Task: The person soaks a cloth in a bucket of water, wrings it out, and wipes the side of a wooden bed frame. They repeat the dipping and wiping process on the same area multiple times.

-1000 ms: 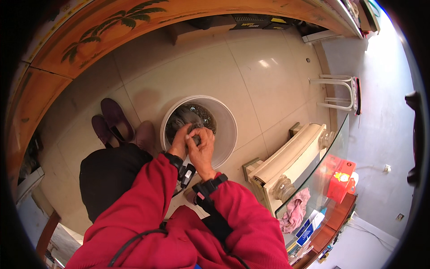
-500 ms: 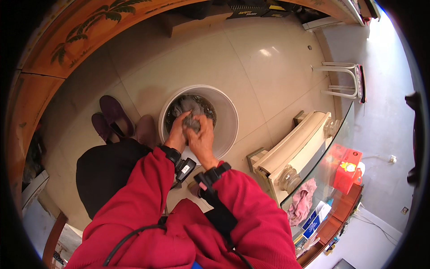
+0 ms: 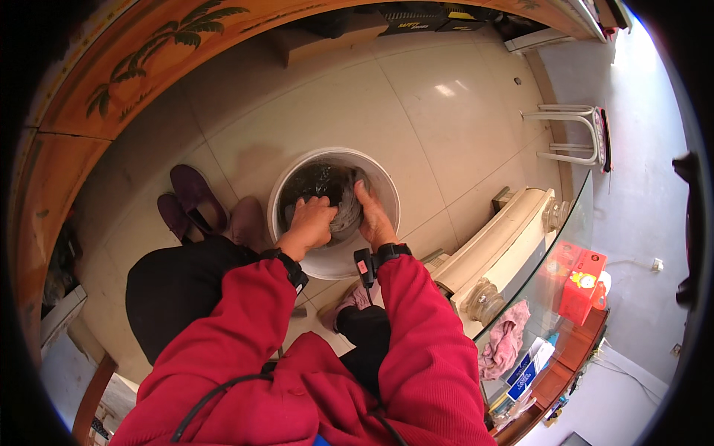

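A white bucket point(image 3: 393, 195) stands on the floor in front of me, with dark, sudsy-looking water in it. Inside, a wet grey cloth point(image 3: 346, 215) is bunched along the right part of the water. My left hand point(image 3: 309, 224) is closed on the cloth's left side, knuckles up. At the cloth's right side my right hand point(image 3: 376, 215) grips it with the thumb stretched upward along it; its other fingers are mostly hidden.
Purple shoes point(image 3: 199, 195) sit on the floor left of the bucket. To the right are a cream column-like piece point(image 3: 498, 241) and a glass-topped table holding a pink cloth point(image 3: 507, 338) and a red box point(image 3: 576, 279). A white-legged stool point(image 3: 584, 134) stands by the wall.
My hands were together, squeezing the bunched cloth above the water. Now they are apart, left and right, and the cloth lies lower and looser at the bucket's right side.
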Demonstrator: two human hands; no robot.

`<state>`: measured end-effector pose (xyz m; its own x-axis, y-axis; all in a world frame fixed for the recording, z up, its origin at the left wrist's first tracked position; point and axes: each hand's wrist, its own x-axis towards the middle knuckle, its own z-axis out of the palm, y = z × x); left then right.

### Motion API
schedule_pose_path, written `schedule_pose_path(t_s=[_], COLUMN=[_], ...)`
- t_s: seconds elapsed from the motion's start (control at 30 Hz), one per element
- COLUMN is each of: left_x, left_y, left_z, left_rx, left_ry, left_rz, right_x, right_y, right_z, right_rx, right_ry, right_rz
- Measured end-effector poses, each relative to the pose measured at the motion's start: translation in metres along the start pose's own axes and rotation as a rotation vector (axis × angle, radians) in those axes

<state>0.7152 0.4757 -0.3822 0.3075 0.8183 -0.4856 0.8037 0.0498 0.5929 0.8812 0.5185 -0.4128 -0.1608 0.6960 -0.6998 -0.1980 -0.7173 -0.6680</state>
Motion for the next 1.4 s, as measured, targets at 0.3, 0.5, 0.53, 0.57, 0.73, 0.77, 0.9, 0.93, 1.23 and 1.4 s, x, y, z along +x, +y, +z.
schedule_pose_path(t_s=[0.3, 0.5, 0.53, 0.57, 0.73, 0.77, 0.9, 0.93, 1.23, 1.4], left_x=[-0.005, -0.008, -0.008, -0.008, 0.003, 0.003, 0.001, 0.005, 0.015, 0.009], left_y=[0.004, 0.012, 0.014, 0.014, 0.006, 0.004, -0.001, -0.002, 0.011, -0.001], left_z=[0.028, 0.002, -0.002, -0.006, -0.009, -0.007, 0.007, 0.008, 0.028, 0.016], left_rx=[-0.372, -2.098, -2.231, -2.349, -2.258, -2.236, -2.209, -2.181, -2.091, -2.041], left_ry=[0.742, 0.122, 0.022, -0.121, 0.006, 0.033, 0.075, 0.107, 0.294, 0.451], left_rz=[-0.203, -0.969, -0.875, -0.792, -0.307, -0.283, -0.242, -0.326, -0.609, -0.457], right_x=[-0.018, -0.047, -0.053, -0.060, -0.089, -0.089, -0.079, -0.072, -0.019, -0.070], right_y=[-0.011, -0.036, -0.036, -0.037, -0.023, -0.017, -0.003, -0.003, -0.020, 0.003], right_z=[0.015, 0.031, 0.034, 0.035, 0.053, 0.061, 0.077, 0.077, 0.035, 0.042], right_rx=[0.085, 0.074, -0.007, -0.077, -1.024, -1.014, -1.108, -1.144, -0.316, -0.594], right_ry=[0.159, 0.207, 0.160, 0.090, 0.185, 0.147, 0.143, 0.177, 0.178, 0.025], right_rz=[-0.070, -0.119, -0.188, -0.254, -0.758, -0.792, -0.858, -0.885, -0.098, -0.389])
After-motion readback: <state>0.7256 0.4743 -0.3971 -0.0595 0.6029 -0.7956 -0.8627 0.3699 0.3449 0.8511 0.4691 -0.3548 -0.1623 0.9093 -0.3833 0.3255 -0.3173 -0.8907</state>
